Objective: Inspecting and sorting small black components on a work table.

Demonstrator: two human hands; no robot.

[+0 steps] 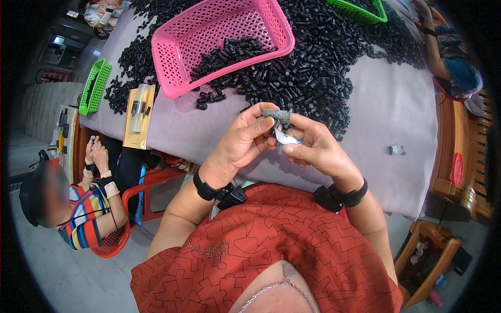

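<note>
My left hand (241,136) is closed, with thumb and fingers pinching a short, rounded, grey speckled piece (276,115). The tip of my right forefinger meets that piece at its right end. My right hand (318,146) is closed too, its thumb pressing a small white piece with a blue mark (286,137) against the fingers. Both hands are close together above the table's near side. Just beyond them spreads a large heap of small black cylindrical parts (313,78). Whether a black part is also between my fingers is hidden.
A pink perforated basket (169,86) lies tipped on the heap. Green baskets (96,86) (360,13) stand at far left and far right. A yellow card pack (136,136) and a grey crumpled piece (396,149) lie on the cloth. Co-workers sit around; one (91,214) is at left.
</note>
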